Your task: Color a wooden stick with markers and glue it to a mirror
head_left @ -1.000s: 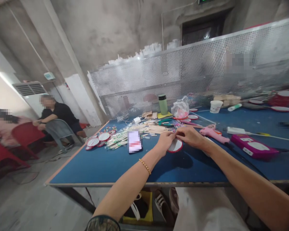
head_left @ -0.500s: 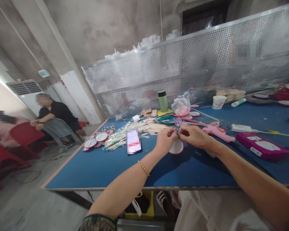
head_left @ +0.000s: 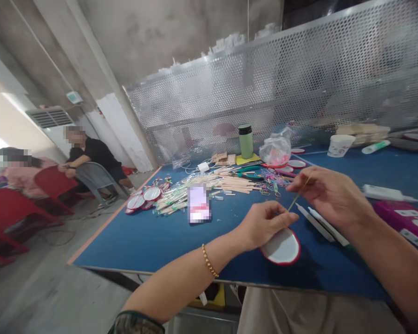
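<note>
My left hand is closed in a pinch at the upper edge of a round white disc with a red rim, which hangs just over the blue table. A thin yellowish cord runs from the left fingertips up to my right hand. The right fingers pinch its upper end and hold it taut. Below the right hand lie two white pen-like sticks. How the cord joins the disc is hidden behind the left fingers.
Left on the blue table are more red-rimmed discs. A phone, wooden sticks, colourful cords and a green bottle stand or lie ahead. A paper cup and purple box are right. Two people sit beyond.
My hands have moved apart, the right one up and to the right, stretching the cord between them. The disc is now lower and nearer, and the view has shifted.
</note>
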`<state>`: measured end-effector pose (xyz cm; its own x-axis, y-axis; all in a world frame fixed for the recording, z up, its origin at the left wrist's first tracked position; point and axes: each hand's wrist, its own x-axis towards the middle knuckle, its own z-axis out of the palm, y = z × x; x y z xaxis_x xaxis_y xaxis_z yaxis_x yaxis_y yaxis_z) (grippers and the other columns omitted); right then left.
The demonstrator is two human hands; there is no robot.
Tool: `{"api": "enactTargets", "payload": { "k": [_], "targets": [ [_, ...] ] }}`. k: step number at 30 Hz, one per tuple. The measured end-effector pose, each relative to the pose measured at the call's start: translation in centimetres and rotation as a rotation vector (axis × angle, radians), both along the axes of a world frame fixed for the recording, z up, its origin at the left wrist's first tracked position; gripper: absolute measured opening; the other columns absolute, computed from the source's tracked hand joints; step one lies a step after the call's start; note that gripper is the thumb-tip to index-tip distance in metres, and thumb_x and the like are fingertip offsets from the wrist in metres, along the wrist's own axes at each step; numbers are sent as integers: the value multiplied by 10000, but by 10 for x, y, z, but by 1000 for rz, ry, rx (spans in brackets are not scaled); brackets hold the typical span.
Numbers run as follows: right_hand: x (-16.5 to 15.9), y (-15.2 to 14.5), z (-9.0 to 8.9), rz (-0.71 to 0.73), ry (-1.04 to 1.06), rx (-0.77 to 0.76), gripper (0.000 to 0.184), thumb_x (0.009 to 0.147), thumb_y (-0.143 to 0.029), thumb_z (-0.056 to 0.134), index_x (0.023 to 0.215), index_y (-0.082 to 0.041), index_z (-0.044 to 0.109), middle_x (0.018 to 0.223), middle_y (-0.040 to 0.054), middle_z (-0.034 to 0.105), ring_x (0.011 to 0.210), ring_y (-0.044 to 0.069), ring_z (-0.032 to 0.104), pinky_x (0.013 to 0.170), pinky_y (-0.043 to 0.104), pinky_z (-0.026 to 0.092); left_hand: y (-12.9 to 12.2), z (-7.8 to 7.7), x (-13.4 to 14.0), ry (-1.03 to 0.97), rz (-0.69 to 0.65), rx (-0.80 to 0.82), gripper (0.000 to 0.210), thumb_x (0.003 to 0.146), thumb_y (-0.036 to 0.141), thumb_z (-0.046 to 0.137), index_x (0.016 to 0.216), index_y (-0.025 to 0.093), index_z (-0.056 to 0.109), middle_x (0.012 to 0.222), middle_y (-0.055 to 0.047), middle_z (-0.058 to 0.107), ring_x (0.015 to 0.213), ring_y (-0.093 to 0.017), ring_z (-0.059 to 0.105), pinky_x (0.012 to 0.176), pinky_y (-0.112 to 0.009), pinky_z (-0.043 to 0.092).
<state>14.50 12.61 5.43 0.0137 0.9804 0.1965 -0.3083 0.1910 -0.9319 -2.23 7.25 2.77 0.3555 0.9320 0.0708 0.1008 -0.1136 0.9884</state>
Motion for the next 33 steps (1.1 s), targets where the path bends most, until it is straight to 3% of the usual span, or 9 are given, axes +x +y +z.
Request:
{"api": "enactTargets", "payload": {
  "k": [4,8,12,17,21,25,29,33],
  "targets": [
    [10,0,3,198,-19,73,261,644,-284,672,458,-246,493,437,-46,386,440,130,448,619,367,528,0,-3,-5,35,-84,27,518,754,683,665,690,186,534,574,57,457,519,-78,370,469,-218,278],
    [12,-7,4,257,-122,122,309,632,-273,681,408,-250,470,407,-27,399,419,143,438,530,347,425,-1,1,-9,55,-69,87,506,798,676,622,687,194,516,577,60,424,535,-86,339,488,-223,274],
    [8,-15,3,505,-120,82,310,669,-336,740,458,-245,532,374,-60,371,364,118,409,590,364,468,0,3,-13,122,-16,188,475,909,606,493,673,194,500,619,38,445,577,-103,379,520,-233,296],
    [5,-18,-7,684,-374,54,281,713,-494,777,702,-220,721,524,18,616,414,130,507,468,290,415,7,-7,-16,246,183,247,504,984,523,406,600,199,443,568,42,399,567,-113,354,537,-254,257],
    [1,-20,-11,687,-488,138,325,823,-503,699,918,-206,792,506,11,619,469,149,576,511,281,454,16,-6,-19,385,346,282,477,982,449,475,572,204,451,543,35,438,544,-123,367,545,-278,226],
    [-8,-28,-10,749,-668,371,347,942,-430,566,1171,-254,757,654,18,722,639,150,677,657,267,527,30,1,-28,400,491,280,490,990,414,459,543,213,446,537,20,466,552,-139,399,565,-283,266],
    [-18,-38,-12,750,-792,511,351,978,-358,518,1260,-278,711,892,44,780,844,157,719,835,286,545,40,1,-35,360,592,267,542,1005,517,347,554,226,419,538,20,437,552,-147,398,562,-286,287],
    [-26,-41,-17,686,-834,499,332,951,-329,551,1232,-318,727,953,52,794,905,208,731,903,377,546,41,-2,-37,301,614,237,585,979,624,295,574,225,435,538,23,433,541,-145,397,546,-283,303]
  ]
}}
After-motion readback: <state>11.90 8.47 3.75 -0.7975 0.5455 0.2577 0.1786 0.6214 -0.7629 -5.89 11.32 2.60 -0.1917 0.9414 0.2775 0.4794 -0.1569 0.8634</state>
